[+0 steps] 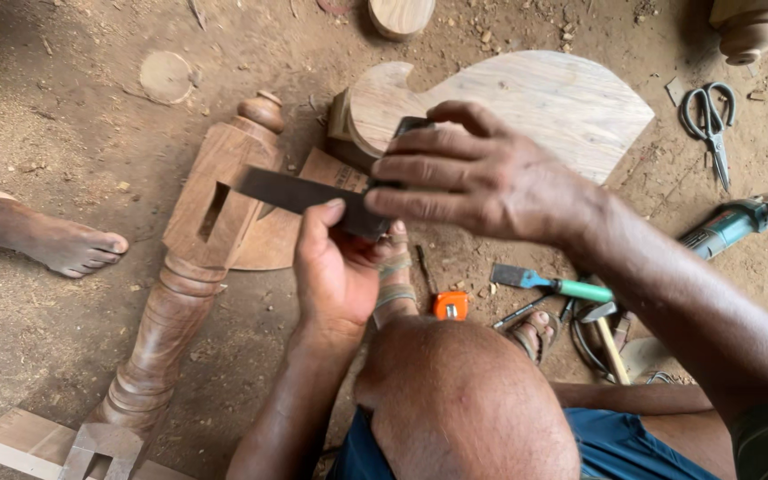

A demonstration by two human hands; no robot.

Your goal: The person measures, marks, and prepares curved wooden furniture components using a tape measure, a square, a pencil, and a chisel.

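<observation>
Your left hand (335, 267) was closed around the near end of a flat, dark metal blade (300, 193), thumb pressed on its upper face, so the blade jutted out leftward over the floor. Your right hand (473, 173) lay over the blade's right end, fingers flattened together and pressed down on a small dark block (412, 125) held against the steel; how much of the block you gripped could not be told, since your fingers covered most of it.

The blade hung just above a turned wooden leg (190, 258), reddish-brown and smooth, with ringed grooves low down, a square section cut by a rectangular mortise, and a round knob at its far end. Beside it, right of the leg and under your hands, sat a pale plywood panel (544, 102) with a curved, heart-like outline and visible grain, resting on the dusty earth floor (64, 116) strewn with shavings.

Near your knee lay a small orange tape measure (450, 305), boxy and plastic. To its right was a chisel (548, 284) with a blue steel blade and green handle, and further right a teal power tool (729, 224) with its cable. Grey scissors (709, 120) rested far right. A bare foot (60, 240) belonging to another person showed at the left edge. A pale wood offcut (28, 442) lay at the near left corner.
</observation>
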